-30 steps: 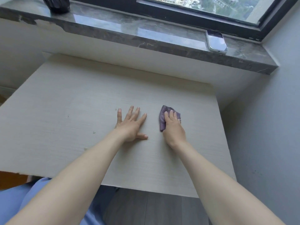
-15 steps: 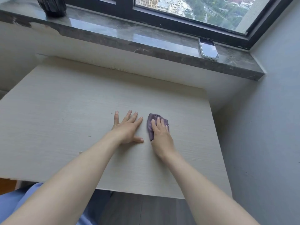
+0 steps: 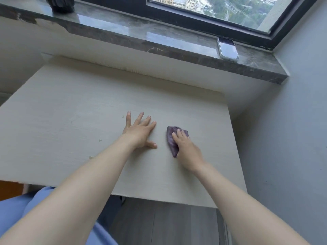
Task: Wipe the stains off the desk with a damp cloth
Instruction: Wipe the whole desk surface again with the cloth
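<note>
Slid rightward from the splayed left hand (image 3: 139, 134), the right hand (image 3: 188, 151) presses the cloth (image 3: 170, 138) flat-fingered onto the desk (image 3: 70, 138).

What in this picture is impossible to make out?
Head view:
Dark object on the windowsill: cut off by the top edge, so unidentifiable.
Desk beneath the purple cloth: hidden by the cloth and the right hand, so any stain there is unseen.
Pale specks left of the left hand: too small to identify.
Phone screen: only reflections show.
</note>
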### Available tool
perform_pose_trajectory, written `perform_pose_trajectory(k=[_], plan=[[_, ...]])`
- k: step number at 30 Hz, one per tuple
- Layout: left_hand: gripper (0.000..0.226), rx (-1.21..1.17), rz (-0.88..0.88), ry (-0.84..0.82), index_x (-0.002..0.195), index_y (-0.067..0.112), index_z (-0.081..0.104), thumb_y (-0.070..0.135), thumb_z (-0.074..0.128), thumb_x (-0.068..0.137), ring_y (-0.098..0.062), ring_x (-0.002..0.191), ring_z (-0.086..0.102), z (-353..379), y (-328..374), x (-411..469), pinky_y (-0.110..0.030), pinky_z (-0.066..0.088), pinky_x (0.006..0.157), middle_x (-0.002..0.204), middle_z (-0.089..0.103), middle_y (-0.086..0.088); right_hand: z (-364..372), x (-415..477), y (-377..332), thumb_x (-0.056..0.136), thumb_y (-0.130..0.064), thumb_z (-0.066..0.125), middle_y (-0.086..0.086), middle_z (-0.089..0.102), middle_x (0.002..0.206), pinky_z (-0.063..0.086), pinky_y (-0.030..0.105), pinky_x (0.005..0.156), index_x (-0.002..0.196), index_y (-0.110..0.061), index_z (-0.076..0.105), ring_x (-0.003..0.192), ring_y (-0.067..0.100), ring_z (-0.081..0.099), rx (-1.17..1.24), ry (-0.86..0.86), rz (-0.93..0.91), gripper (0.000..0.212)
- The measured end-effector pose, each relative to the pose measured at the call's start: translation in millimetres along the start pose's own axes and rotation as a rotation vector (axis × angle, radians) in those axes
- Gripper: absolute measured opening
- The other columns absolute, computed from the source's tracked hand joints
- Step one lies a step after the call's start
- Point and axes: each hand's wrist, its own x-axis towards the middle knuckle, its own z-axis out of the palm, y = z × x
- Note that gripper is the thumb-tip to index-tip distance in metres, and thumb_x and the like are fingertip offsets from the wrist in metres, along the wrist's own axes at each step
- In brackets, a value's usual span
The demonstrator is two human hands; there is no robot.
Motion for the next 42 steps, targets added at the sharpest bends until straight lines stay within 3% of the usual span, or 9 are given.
perform_pose_trajectory(k=[4, 10, 15, 21, 24, 27, 33, 38, 42], plan=[[0.099, 0.103, 0.046, 0.041, 0.149, 0.028, -0.010, 0.069, 0.047, 0.081, -0.020, 0.145, -0.017, 4.0, 17.5, -28.5, -0.060, -0.020, 0.105, 0.159, -0.012, 0.002, 10.9, -5.8, -23.1, 0.093, -0.005, 0.040, 0.010, 0.012, 0.158, 0.008, 0.036, 0.117, 0.147, -0.008, 0.023, 0.146, 0.021, 0.007, 0.032, 0.072, 0.156, 0.057], [0.097, -0.017, 0.024, -0.096, 0.150, 0.031, -0.005, 0.067, 0.051, 0.080, -0.018, 0.144, -0.021, 28.7, 4.8, -67.6, -0.060, -0.026, 0.100, 0.158, -0.013, 0.005, 10.3, -62.1, -6.9, 0.097, -0.008, 0.037, 0.002, 0.001, 0.160, -0.001, 0.021, 0.115, 0.151, -0.014, 0.015, 0.147, 0.014, 0.001, 0.055, -0.020, -0.071, 0.059], [0.093, 0.077, 0.017, -0.059, 0.150, 0.033, -0.006, 0.071, 0.044, 0.081, -0.017, 0.143, -0.023, 25.5, 6.7, -69.7, -0.056, -0.030, 0.099, 0.158, -0.013, 0.007, 19.8, -66.4, -18.9, 0.096, -0.006, 0.036, 0.010, 0.002, 0.160, 0.000, 0.032, 0.117, 0.151, -0.011, 0.015, 0.148, 0.021, 0.001, 0.077, 0.104, 0.216, 0.059], [0.093, 0.246, 0.028, 0.091, 0.147, 0.028, -0.018, 0.067, 0.039, 0.086, -0.018, 0.144, -0.019, 25.2, 26.4, -91.0, -0.052, -0.028, 0.101, 0.158, -0.014, -0.001, 33.7, -103.8, -40.0, 0.095, -0.007, 0.041, 0.005, 0.000, 0.160, -0.003, 0.024, 0.116, 0.152, -0.014, 0.013, 0.148, 0.018, -0.001, 0.128, 0.015, -0.049, 0.064], [0.091, 0.222, 0.053, 0.013, 0.150, 0.024, -0.007, 0.067, 0.039, 0.085, -0.019, 0.145, -0.014, 26.7, 28.7, -108.1, -0.057, -0.026, 0.103, 0.159, -0.010, -0.003, 25.7, -107.6, -18.1, 0.092, -0.004, 0.040, 0.002, 0.002, 0.160, 0.004, 0.027, 0.119, 0.152, -0.016, 0.017, 0.148, 0.018, 0.001, 0.150, 0.030, 0.062, 0.066], [0.087, 0.094, 0.019, -0.111, 0.150, 0.026, -0.004, 0.062, 0.044, 0.088, -0.018, 0.146, -0.012, 37.9, 17.0, -120.1, -0.060, -0.022, 0.104, 0.159, -0.012, -0.001, 34.7, -113.7, -39.6, 0.094, -0.005, 0.036, 0.008, 0.002, 0.160, -0.002, 0.029, 0.117, 0.151, -0.013, 0.017, 0.148, 0.020, 0.001, 0.158, 0.136, 0.191, 0.061], [0.085, 0.152, 0.045, -0.094, 0.149, 0.029, -0.010, 0.065, 0.037, 0.088, -0.016, 0.145, -0.016, 44.9, 11.2, -122.9, -0.059, -0.022, 0.105, 0.158, -0.015, 0.003, 36.9, -129.3, -35.8, 0.087, 0.006, 0.041, 0.003, 0.004, 0.159, -0.005, 0.018, 0.113, 0.151, -0.013, 0.019, 0.147, 0.015, 0.000, 0.236, -0.044, -0.086, 0.070], [0.085, 0.158, 0.032, -0.089, 0.149, 0.029, -0.013, 0.065, 0.035, 0.089, -0.014, 0.145, -0.014, 48.6, 11.2, -123.4, -0.057, -0.023, 0.105, 0.158, -0.016, 0.003, 36.7, -129.9, -37.1, 0.085, 0.005, 0.044, 0.010, -0.003, 0.159, -0.004, 0.029, 0.118, 0.152, -0.009, 0.010, 0.148, 0.022, -0.003, 0.170, 0.093, 0.157, 0.076], [0.085, 0.181, 0.049, -0.101, 0.149, 0.025, -0.014, 0.065, 0.032, 0.090, -0.014, 0.146, -0.012, 47.7, 11.0, -122.5, -0.056, -0.023, 0.106, 0.157, -0.018, -0.002, 44.8, -147.1, -53.6, 0.083, 0.004, 0.047, 0.013, -0.010, 0.158, -0.010, 0.026, 0.115, 0.151, -0.006, 0.000, 0.147, 0.023, -0.008, 0.103, 0.030, -0.005, 0.083]])
